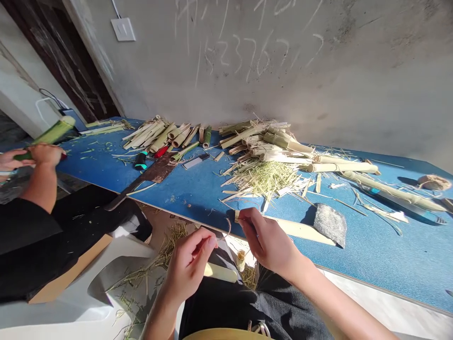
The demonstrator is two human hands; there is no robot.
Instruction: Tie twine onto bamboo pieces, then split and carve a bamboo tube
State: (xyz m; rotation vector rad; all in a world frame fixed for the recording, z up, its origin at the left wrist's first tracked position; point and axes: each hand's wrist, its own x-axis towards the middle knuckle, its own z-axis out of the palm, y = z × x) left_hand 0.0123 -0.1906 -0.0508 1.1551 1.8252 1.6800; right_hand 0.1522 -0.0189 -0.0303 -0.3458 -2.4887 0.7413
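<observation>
My left hand (191,264) is closed in a pinch on a thin piece of twine (229,229), whose loose end curls upward between my hands. Just to its right, my right hand (267,241) has its fingers pressed together at the left end of a flat bamboo strip (300,229). Whether these fingertips grip the strip or the twine is hidden. The strip lies along the table's front edge, its far end under a rough grey stone (330,224). A pale bamboo piece (221,272) sits below my left hand, over my lap.
On the blue table (382,250) are a pile of bamboo pieces and shavings (271,177), a cleaver (159,169), a saw (399,205), a whetstone-like block (196,161) and a twine ball (434,182). At left, a co-worker's hands (46,153) hold a green bamboo length (56,130).
</observation>
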